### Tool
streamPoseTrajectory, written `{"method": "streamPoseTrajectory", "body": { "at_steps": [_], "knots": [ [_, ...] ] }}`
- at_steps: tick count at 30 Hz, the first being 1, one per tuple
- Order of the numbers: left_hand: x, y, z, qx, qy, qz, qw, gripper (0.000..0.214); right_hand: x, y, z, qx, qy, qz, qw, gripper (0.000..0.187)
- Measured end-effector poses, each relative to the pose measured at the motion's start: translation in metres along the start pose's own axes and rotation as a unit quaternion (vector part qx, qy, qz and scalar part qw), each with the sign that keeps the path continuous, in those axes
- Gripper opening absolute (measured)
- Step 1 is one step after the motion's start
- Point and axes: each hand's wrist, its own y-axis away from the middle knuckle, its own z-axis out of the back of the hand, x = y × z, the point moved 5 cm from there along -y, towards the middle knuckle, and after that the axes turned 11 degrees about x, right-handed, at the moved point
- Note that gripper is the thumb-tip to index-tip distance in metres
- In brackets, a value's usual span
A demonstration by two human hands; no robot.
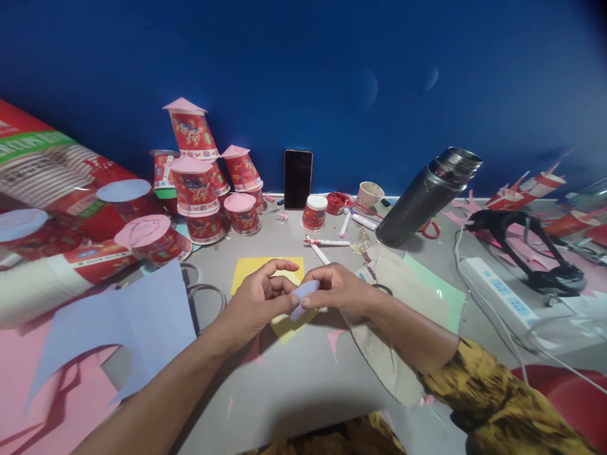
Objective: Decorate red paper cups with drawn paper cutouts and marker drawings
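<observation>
Both my hands meet over the middle of the grey table point(294, 379). My left hand point(260, 296) and my right hand point(334, 287) pinch the same small piece of lavender paper point(302, 297) between fingers and thumbs. Under them lies a yellow paper sheet point(251, 268). A large lavender sheet point(128, 322) with curved cut-outs lies to the left, over pink paper point(28, 385).
Red paper cups point(199, 183) capped with pink paper discs stand stacked at the back left. A phone point(298, 178) leans on the blue wall. A tilted steel flask point(427, 196), markers point(327, 242), a power strip point(497, 294) with cables and scissors point(203, 292) lie around.
</observation>
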Motion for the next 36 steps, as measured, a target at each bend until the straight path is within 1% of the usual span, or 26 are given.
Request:
{"method": "streamPoseTrajectory", "body": {
  "at_steps": [4,7,10,14,17,20,24,29,36],
  "knots": [
    [-0.0006,0.0015,0.0043,-0.018,0.028,-0.027,0.999,0.037,-0.0004,0.0003,0.005,-0.08,-0.056,0.041,0.994,0.035],
    [-0.0019,0.0029,0.0062,-0.042,0.015,-0.028,0.999,0.026,-0.0007,0.0,0.0041,-0.102,-0.094,0.053,0.989,0.039],
    [-0.0015,0.0028,0.0062,-0.048,0.019,-0.025,0.998,0.024,-0.0001,-0.0007,0.0014,-0.105,-0.091,0.051,0.989,0.043],
    [0.0026,0.0021,0.0083,-0.056,0.016,-0.017,0.998,0.025,0.0014,-0.0016,-0.0012,-0.104,-0.074,0.052,0.99,0.047],
    [0.0052,0.0017,0.0092,-0.065,0.012,-0.011,0.998,0.026,0.0005,-0.0018,-0.0021,-0.104,-0.062,0.04,0.992,0.048],
    [0.0033,0.0008,0.0084,-0.073,0.014,-0.015,0.997,0.027,-0.0002,-0.002,-0.003,-0.095,-0.057,0.03,0.993,0.05],
    [-0.0019,0.0,0.0071,-0.085,-0.001,-0.001,0.996,0.028,0.003,-0.0017,-0.003,-0.09,-0.071,0.051,0.992,0.052],
    [-0.0044,0.0003,0.0071,-0.084,-0.009,0.014,0.996,0.027,0.0066,-0.0004,-0.0025,-0.096,-0.07,0.061,0.991,0.05],
    [0.0003,-0.0008,0.0073,-0.088,-0.001,0.015,0.996,0.024,0.0054,-0.0015,-0.0019,-0.098,-0.062,0.063,0.991,0.046]
  ]
}}
